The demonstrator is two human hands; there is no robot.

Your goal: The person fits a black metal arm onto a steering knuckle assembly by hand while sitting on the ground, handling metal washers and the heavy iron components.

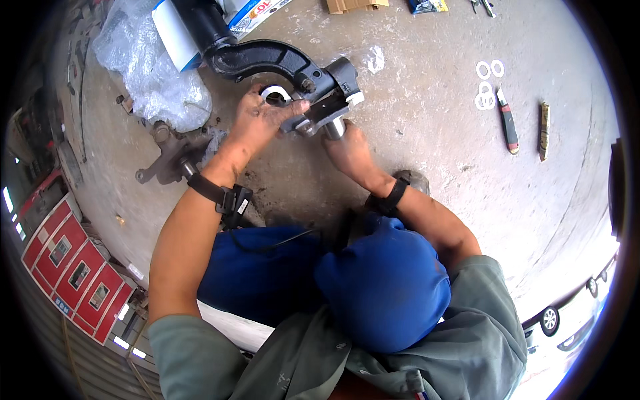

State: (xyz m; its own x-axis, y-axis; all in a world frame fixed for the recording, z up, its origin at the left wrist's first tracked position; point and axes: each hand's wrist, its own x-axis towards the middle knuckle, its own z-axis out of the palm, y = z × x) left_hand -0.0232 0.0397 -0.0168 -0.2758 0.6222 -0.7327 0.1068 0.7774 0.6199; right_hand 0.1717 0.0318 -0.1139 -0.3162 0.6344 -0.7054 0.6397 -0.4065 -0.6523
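A black cast-metal arm (267, 57) lies on the floor ahead of me, its forked end (343, 75) pointing right. My left hand (257, 127) is closed on a grey metal knuckle with a pale ring-shaped opening, its thumb stretched across the top toward the fork. The knuckle (330, 110) sits against the near side of the fork; I cannot tell how far it is seated. My right hand (351, 152) wraps round the bright steel shaft (335, 129) that sticks out of the knuckle toward me. Some fingers of both hands are hidden beneath the metal.
A second, dirty knuckle (165, 157) lies left of my left forearm, near clear bubble wrap (150, 73). To the right are several white ring washers (485, 97), a red-and-black-handled knife (509, 123) and a brownish bar (544, 132). Cardboard (357, 5) lies at the far edge.
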